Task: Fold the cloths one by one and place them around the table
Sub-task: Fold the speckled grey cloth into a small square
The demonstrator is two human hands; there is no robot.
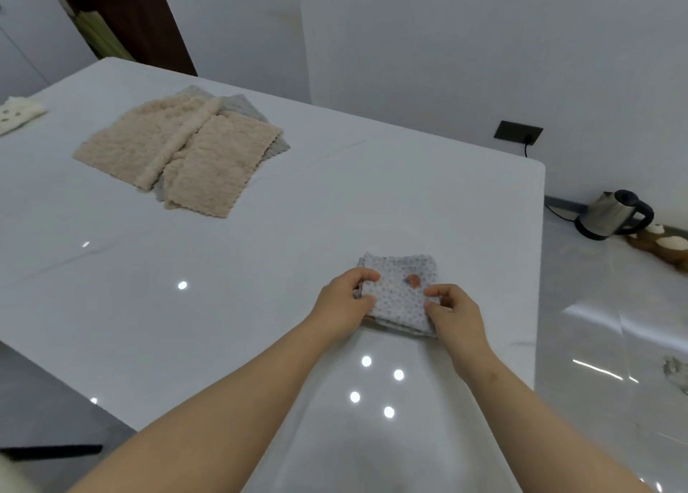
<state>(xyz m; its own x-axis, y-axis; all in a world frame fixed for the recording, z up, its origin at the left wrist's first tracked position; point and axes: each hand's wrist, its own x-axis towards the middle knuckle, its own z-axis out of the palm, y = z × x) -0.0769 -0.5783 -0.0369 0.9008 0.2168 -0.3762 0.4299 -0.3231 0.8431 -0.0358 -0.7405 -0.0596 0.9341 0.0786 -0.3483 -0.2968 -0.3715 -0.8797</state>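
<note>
We see left grip point(344, 301) and right grip point(454, 314) each pinching side edge of folded dotted cloth point(398, 295), flat on white surface point(298, 213) near its right edge. We count two beige cloths point(149, 146) overlapping one grey cloth point(244, 105) mid-surface, one cream cloth point(18, 113) far left. One kettle point(610, 213) on floor point(595, 306).

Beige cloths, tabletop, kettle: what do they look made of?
Beige cloths: soft plush pile, probably microfibre or coral fleece; nubby matte surface, scalloped edges.
Tabletop: hard, glossy white-grey, maybe glass or polished stone; it shows sharp light reflections.
Kettle: brushed metal body, likely stainless steel, with dark handle and lid that look plastic.
</note>
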